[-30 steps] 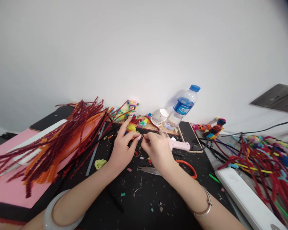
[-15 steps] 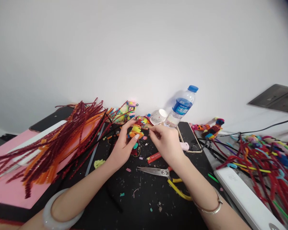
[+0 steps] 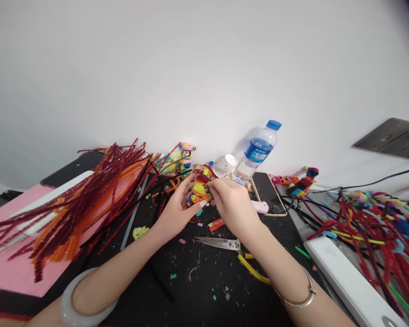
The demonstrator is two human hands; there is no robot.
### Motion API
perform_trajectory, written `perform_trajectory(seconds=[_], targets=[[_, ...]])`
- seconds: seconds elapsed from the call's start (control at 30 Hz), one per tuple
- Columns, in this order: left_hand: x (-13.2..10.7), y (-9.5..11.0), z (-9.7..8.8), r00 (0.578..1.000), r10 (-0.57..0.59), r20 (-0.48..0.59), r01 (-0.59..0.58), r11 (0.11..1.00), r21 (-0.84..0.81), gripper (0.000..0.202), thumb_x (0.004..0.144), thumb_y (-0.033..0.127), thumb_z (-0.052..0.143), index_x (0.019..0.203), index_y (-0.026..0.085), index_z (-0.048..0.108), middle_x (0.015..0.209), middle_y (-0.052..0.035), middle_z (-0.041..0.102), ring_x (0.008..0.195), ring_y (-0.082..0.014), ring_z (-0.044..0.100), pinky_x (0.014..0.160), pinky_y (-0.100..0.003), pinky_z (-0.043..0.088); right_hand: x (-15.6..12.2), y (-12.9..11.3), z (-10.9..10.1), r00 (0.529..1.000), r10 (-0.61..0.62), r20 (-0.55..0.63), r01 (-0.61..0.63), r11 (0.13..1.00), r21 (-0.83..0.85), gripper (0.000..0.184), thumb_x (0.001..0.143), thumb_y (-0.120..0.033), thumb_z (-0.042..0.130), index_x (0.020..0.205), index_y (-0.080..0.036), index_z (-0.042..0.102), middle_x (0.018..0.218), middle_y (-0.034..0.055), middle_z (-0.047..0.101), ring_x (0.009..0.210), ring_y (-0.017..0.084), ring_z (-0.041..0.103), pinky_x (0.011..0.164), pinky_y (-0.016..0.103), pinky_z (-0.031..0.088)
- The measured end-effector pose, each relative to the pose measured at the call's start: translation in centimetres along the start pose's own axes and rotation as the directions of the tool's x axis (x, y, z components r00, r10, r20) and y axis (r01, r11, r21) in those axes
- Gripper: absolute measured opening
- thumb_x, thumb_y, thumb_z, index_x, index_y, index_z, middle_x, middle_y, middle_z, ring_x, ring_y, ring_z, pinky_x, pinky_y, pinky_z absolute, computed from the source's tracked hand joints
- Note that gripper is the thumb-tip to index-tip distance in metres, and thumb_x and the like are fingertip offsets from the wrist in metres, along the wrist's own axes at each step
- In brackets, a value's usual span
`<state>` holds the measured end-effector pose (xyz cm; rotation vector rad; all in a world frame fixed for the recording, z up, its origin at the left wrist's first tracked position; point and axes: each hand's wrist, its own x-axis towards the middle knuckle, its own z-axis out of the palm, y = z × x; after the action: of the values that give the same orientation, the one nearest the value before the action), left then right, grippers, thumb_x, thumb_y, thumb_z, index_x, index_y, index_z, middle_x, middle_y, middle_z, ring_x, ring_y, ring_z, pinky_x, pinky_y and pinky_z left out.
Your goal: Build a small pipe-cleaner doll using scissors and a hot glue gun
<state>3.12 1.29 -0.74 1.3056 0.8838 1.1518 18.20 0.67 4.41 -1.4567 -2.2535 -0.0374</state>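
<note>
Both hands meet over a black work mat [image 3: 197, 290]. My left hand [image 3: 176, 211] grips a small multicoloured pipe-cleaner figure [image 3: 200, 187] from the left, thumb on its lower part. My right hand [image 3: 232, 207] pinches the same figure near its top from the right. The figure is held upright just above the mat. A white bangle sits on my left wrist and a thin metal bracelet on my right.
Scissors [image 3: 225, 245] with yellow handles lie just below my right hand. A heap of red and orange pipe cleaners [image 3: 85, 200] lies at the left, another tangle [image 3: 375, 231] at the right. A water bottle [image 3: 255, 152], a white cup [image 3: 225, 165], a phone [image 3: 266, 190] and more figures stand by the wall.
Both hands rose from the mat with the colourful figure between them. My right hand moved off the scissors' handles, so these now show.
</note>
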Motion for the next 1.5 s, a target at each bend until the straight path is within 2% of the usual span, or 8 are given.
perform_trajectory(seconds=[0.13, 0.3, 0.4, 0.6, 0.77, 1.1, 1.3, 1.5], targets=[[0.0, -0.5, 0.0, 1.0, 0.003, -0.005, -0.003, 1.0, 0.0, 0.071, 0.076, 0.029, 0.066, 0.138, 0.02, 0.034, 0.148, -0.0115, 0.033, 0.136, -0.0267, 0.03, 0.111, -0.039, 0.029, 0.0, -0.1, -0.2, 0.999, -0.015, 0.031, 0.016, 1.0, -0.018, 0.02, 0.09, -0.014, 0.043, 0.092, -0.016, 0.062, 0.085, 0.0089, 0.065, 0.08, 0.018, 0.061, 0.07, 0.026, 0.043], [0.0, -0.8, 0.0, 1.0, 0.0, 0.018, 0.0, 1.0, -0.011, 0.07, 0.077, 0.027, 0.064, 0.139, 0.017, 0.032, 0.147, -0.012, 0.035, 0.131, -0.0267, 0.038, 0.108, -0.039, 0.034, 0.0, -0.3, -0.4, 0.996, -0.007, 0.084, 0.01, 0.999, -0.033, 0.018, 0.091, -0.014, 0.043, 0.089, -0.016, 0.061, 0.084, 0.0084, 0.063, 0.078, 0.017, 0.059, 0.069, 0.025, 0.042], [0.0, -0.8, 0.1, 1.0, 0.001, 0.029, -0.001, 1.0, 0.003, 0.068, 0.078, 0.026, 0.063, 0.139, 0.018, 0.032, 0.147, -0.011, 0.035, 0.131, -0.026, 0.038, 0.108, -0.037, 0.035, 0.2, -0.4, -0.5, 0.995, 0.0, 0.105, 0.003, 1.0, -0.03, 0.018, 0.09, -0.015, 0.044, 0.088, -0.015, 0.061, 0.084, 0.0086, 0.063, 0.078, 0.017, 0.059, 0.071, 0.025, 0.043], [-0.2, -0.8, 0.1, 1.0, -0.004, 0.027, 0.003, 0.999, 0.035, 0.068, 0.078, 0.026, 0.062, 0.139, 0.019, 0.032, 0.149, -0.0095, 0.032, 0.134, -0.0246, 0.033, 0.109, -0.035, 0.033, 0.2, -0.3, -0.4, 0.995, 0.006, 0.095, -0.008, 1.0, 0.026, 0.017, 0.091, -0.016, 0.044, 0.089, -0.015, 0.061, 0.084, 0.0075, 0.063, 0.079, 0.016, 0.059, 0.071, 0.025, 0.043], [-0.3, -0.9, 0.1, 0.998, -0.001, 0.065, 0.001, 1.0, 0.005, 0.068, 0.079, 0.024, 0.061, 0.14, 0.022, 0.031, 0.148, -0.0086, 0.033, 0.133, -0.0243, 0.036, 0.109, -0.037, 0.033, 0.3, -0.1, -0.2, 0.994, 0.012, 0.108, -0.017, 0.999, 0.041, 0.014, 0.09, -0.016, 0.046, 0.089, -0.016, 0.06, 0.083, 0.0065, 0.062, 0.076, 0.016, 0.058, 0.07, 0.025, 0.042], [-0.4, -1.8, -0.2, 0.995, 0.051, 0.087, -0.06, 0.993, 0.104, 0.067, 0.082, 0.026, 0.059, 0.142, 0.025, 0.029, 0.149, -0.0072, 0.032, 0.134, -0.0243, 0.034, 0.111, -0.039, 0.028, 0.3, 0.1, -0.9, 0.987, -0.021, 0.16, 0.016, 0.999, 0.032, 0.015, 0.089, -0.013, 0.045, 0.087, -0.017, 0.06, 0.083, 0.0065, 0.061, 0.075, 0.015, 0.058, 0.069, 0.025, 0.041], [-0.5, -2.0, -0.2, 0.992, 0.079, 0.099, -0.093, 0.984, 0.15, 0.066, 0.083, 0.025, 0.057, 0.142, 0.027, 0.028, 0.147, -0.0071, 0.034, 0.134, -0.0246, 0.034, 0.112, -0.04, 0.027, 0.3, -0.1, -1.0, 0.988, 0.014, 0.157, -0.011, 1.0, -0.019, 0.011, 0.088, -0.014, 0.047, 0.086, -0.016, 0.058, 0.081, 0.0066, 0.061, 0.075, 0.016, 0.057, 0.067, 0.025, 0.04], [-0.5, -1.8, -0.1, 0.996, 0.049, 0.077, -0.058, 0.991, 0.121, 0.067, 0.082, 0.027, 0.059, 0.142, 0.025, 0.03, 0.149, -0.0076, 0.032, 0.135, -0.0245, 0.032, 0.111, -0.04, 0.028, 0.3, 0.3, -1.1, 0.987, 0.043, 0.153, -0.058, 0.994, 0.093, 0.008, 0.085, -0.012, 0.05, 0.085, -0.017, 0.056, 0.08, 0.0041, 0.063, 0.071, 0.015, 0.057, 0.064, 0.024, 0.039]])
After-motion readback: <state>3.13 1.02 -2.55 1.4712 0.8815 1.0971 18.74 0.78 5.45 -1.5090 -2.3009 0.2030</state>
